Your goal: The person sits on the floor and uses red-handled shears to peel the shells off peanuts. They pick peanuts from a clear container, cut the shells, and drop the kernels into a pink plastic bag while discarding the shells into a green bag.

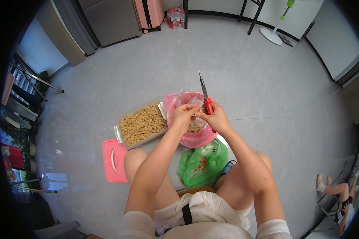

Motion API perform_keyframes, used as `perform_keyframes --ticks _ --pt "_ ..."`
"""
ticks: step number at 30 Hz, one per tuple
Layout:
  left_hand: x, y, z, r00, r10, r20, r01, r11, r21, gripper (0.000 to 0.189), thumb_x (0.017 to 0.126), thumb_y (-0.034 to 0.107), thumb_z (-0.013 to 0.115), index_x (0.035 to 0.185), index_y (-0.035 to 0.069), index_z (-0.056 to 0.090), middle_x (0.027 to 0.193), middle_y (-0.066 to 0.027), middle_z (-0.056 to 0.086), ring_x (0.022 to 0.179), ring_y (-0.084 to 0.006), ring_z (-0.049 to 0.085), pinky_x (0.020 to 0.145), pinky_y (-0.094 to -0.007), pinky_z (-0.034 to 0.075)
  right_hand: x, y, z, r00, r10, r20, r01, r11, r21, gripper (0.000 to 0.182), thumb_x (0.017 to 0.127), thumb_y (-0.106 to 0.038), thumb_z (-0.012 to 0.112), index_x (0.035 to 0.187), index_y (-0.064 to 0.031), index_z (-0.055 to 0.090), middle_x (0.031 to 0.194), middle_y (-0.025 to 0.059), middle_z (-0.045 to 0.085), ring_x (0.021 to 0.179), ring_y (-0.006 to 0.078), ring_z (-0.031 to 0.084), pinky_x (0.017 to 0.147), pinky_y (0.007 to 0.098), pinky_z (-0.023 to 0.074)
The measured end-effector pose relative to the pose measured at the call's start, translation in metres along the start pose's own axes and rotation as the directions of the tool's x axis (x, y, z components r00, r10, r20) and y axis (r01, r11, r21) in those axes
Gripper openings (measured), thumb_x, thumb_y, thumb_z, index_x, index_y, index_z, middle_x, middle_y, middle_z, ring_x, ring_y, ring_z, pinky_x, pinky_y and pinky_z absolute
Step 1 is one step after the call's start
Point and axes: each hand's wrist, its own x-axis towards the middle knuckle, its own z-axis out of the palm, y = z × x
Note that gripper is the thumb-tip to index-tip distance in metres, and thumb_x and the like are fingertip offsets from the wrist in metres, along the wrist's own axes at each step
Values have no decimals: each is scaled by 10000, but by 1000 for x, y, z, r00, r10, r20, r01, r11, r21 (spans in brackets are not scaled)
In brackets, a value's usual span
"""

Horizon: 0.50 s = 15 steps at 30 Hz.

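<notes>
My right hand [220, 118] grips needle-nose pliers [204, 88] by their red handles, the metal jaws pointing away from me. My left hand [182, 115] has its thumb and fingers pinched together on a small brownish thing, too covered to identify surely. The fingertips of both hands meet above a pink bin [191, 95] lined with a pink plastic bag [199, 141], which has clear plastic and tan shell bits inside. To the left, a clear plastic box [152, 139] holds many unshelled peanuts [143, 124]. Closer to me lies a green plastic bag [188, 174] with reddish-brown kernels [201, 164] on it.
A pink lid [107, 161] with a pale handle lies left of my knee. Farther off are a pink suitcase [149, 13], a bottle pack [176, 18] and a fan base [270, 36]. Another person [341, 191] sits at the far right; a metal rack [42, 79] stands left.
</notes>
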Motion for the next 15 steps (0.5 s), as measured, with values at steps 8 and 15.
perform_keyframes --ticks 8,15 --pt "-3 -3 -7 998 59 27 -59 998 26 75 776 23 607 826 -26 579 770 -94 604 651 -151 579 591 -229 492 11 10 6 990 139 6 -132 925 356 236 700 -44 693 852 -14 515 665 21 537 525 85 482 442 223 398" --pt "1 -1 -12 996 -25 84 35 993 -109 94 797 26 581 860 -38 553 848 -116 590 732 -171 576 651 -240 500 15 13 5 995 95 39 -103 925 365 246 691 27 657 887 10 509 748 52 555 632 105 536 547 226 450"
